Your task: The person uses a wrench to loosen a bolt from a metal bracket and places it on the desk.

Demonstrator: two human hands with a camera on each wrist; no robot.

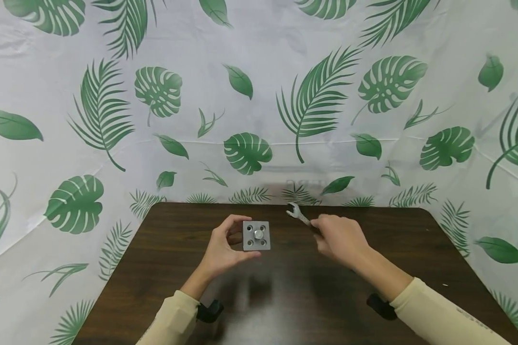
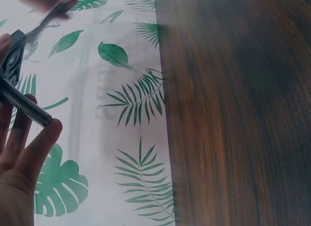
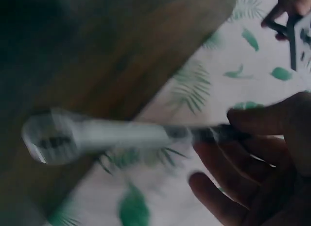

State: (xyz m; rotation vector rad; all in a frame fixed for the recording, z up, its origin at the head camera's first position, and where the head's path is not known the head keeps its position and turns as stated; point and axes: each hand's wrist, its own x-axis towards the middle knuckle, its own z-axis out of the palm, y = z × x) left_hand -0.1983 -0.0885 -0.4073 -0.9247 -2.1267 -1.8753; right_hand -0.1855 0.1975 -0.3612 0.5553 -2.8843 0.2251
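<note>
My left hand (image 1: 220, 249) holds a square grey metal plate (image 1: 264, 237) by its edges, fingers at the top and thumb below. Holes sit near the plate's corners, and a bolt head (image 1: 258, 234) stands out at its middle. Behind the plate, in the left wrist view, the bolt's threaded shank (image 2: 30, 109) reaches toward a fingertip. My right hand (image 1: 341, 237) grips a wrench (image 1: 300, 214) by its lower part, the open-ended head pointing up and left toward the plate, apart from it. Blurred in the right wrist view, the wrench (image 3: 121, 133) shows a rounded end.
Below both hands lies a dark wood table (image 1: 129, 273). A white cloth with green leaves (image 1: 259, 110) hangs behind it and along its sides. One small pale scrap (image 1: 445, 285) lies on the right of the table. Each wrist wears a black device (image 1: 209, 311).
</note>
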